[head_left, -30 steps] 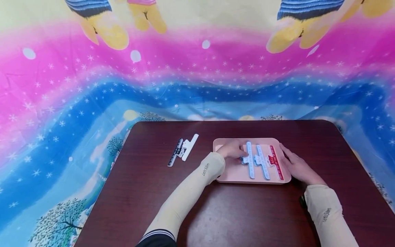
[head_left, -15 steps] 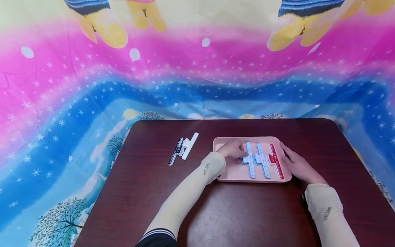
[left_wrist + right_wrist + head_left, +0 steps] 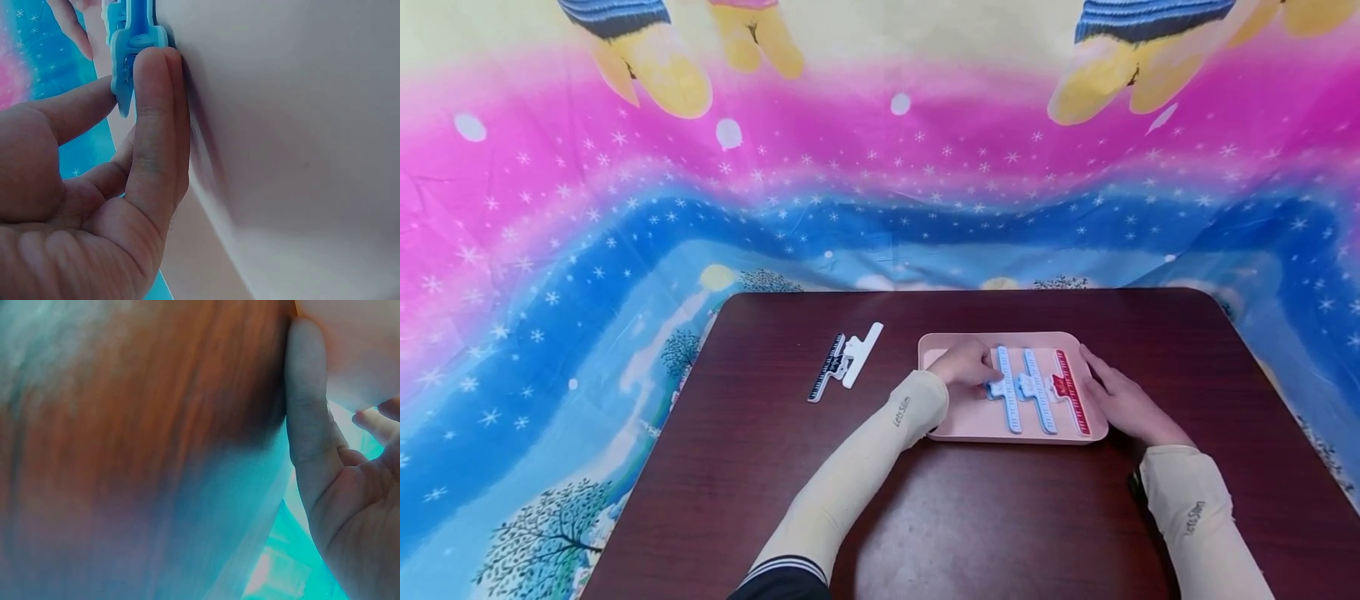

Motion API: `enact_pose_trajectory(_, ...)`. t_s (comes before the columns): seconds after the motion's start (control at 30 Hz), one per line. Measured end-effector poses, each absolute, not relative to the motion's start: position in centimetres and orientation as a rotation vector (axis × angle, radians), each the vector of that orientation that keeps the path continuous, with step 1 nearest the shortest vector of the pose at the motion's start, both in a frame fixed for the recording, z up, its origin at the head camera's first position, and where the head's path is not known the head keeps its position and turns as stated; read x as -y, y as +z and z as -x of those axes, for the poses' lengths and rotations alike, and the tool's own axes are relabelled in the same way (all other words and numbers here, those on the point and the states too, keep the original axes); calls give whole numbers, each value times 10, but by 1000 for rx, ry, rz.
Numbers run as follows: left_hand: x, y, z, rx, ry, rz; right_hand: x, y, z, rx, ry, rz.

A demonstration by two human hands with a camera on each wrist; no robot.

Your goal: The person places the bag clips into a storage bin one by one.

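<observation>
Leftmost blue clip (image 3: 1008, 400) turned very slightly since a second ago, left grip (image 3: 962, 364) pinching its handle, right grip (image 3: 1133, 408) spread, straight-fingered, against right edge of pink tray (image 3: 961, 423).

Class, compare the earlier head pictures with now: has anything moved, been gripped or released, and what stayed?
Very little: the left blue clip seems slightly turned, its far end shifting left. Nothing was newly gripped or released: the left hand still pinches that clip. The right hand stays against the tray. The right blue clip, red clip, black clip and white clip stayed put.
</observation>
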State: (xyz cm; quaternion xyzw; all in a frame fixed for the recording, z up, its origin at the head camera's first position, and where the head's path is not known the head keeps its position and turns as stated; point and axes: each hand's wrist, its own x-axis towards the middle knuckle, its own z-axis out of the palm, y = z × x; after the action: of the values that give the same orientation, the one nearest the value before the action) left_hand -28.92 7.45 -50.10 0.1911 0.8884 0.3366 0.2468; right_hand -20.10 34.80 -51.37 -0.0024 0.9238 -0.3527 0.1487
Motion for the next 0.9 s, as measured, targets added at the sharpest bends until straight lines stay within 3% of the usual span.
enact_pose_trajectory(0.6, -73, -498, 289, -2436, 904, -546, -350, -516, 202, -2657, -1009, -25)
enact_pose_trajectory(0.9, -55, -472, 289, -2541, 820, -645, -349, -515, 201, -2627, -1039, -33)
